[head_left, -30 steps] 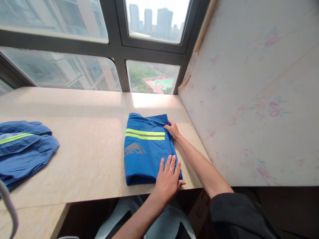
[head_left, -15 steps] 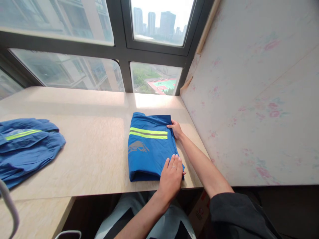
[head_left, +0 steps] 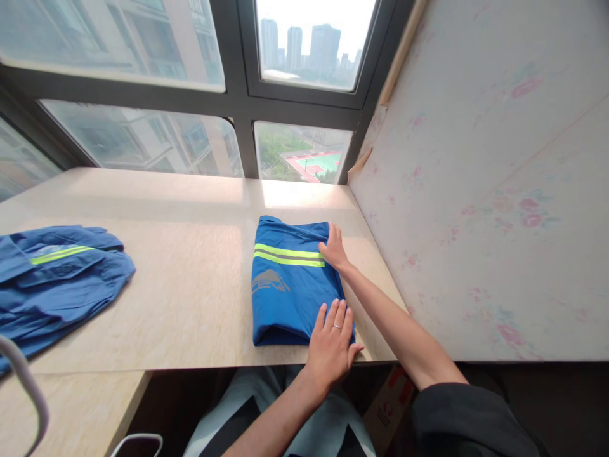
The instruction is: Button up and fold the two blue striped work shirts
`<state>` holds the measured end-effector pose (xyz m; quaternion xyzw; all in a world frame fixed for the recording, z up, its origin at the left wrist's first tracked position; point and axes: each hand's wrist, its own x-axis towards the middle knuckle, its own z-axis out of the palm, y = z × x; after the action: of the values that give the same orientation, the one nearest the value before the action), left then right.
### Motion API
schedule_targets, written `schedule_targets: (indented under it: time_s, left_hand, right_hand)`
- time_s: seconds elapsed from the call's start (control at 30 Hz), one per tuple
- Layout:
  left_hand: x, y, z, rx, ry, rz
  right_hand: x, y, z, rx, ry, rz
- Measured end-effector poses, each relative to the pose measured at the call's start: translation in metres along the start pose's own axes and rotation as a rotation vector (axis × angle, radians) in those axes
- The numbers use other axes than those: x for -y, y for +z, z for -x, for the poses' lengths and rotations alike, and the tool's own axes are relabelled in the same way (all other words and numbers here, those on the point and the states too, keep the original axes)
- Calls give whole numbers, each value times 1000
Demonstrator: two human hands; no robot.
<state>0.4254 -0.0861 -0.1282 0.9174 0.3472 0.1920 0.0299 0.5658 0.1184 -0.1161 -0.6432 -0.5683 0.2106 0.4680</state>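
A blue garment (head_left: 285,311), folded into a rough rectangle, lies on the pale surface before me. It carries a yellow-green and grey stripe and a grey printed logo. My left hand (head_left: 332,343), with a ring on one finger, rests flat on its near right corner, fingers stretched out and thumb apart. Farther up, my right hand (head_left: 335,249) lies along the right edge, thumb over the cloth near the stripe's end and fingers extended beside the upper right corner. The underside of that hand is hidden.
A second blue garment (head_left: 71,279) with a yellow-green stripe lies loosely at the left. Windows (head_left: 304,152) border the far side; a floral-papered wall (head_left: 476,190) stands close on the right. A grey curved tube (head_left: 33,393) is at lower left, and a carton (head_left: 387,406) sits below the surface.
My right hand's fingers have shifted from the garment's edge to point upward along it, with the thumb over the cloth. My left hand's thumb has spread outward. The view has shifted slightly.
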Motion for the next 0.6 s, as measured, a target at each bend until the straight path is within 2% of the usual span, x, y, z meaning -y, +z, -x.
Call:
schedule_targets:
  time_s: [0.1, 0.17, 0.23, 0.33, 0.37, 0.4, 0.5, 0.53, 0.6]
  left_hand:
    - [0, -3, -4, 13, 0, 57]
    - [2, -7, -5, -23, 16, 123]
    - [4, -15, 1, -130, 75, 217]
    - [13, -38, 26, -390, 217, 338]
    - [18, -48, 37, -479, 225, 340]
    - [24, -58, 48, -562, 192, 318]
    - [49, -85, 77, -776, -85, 119]
    - [59, -90, 83, -783, -174, 51]
    - [81, -91, 87, -663, -303, -15]
  right_hand:
    - [16, 5, 34, 31, -264, 429]
    - [20, 11, 56, 98, -330, 566]
    - [17, 15, 72, 165, -310, 643]
    - [9, 18, 79, 224, -259, 687]
    - [7, 18, 79, 230, -257, 692]
    - [5, 18, 78, 230, -259, 694]
    - [5, 17, 76, 230, -264, 698]
    - [5, 17, 75, 231, -264, 699]
    - [5, 17, 76, 231, -266, 702]
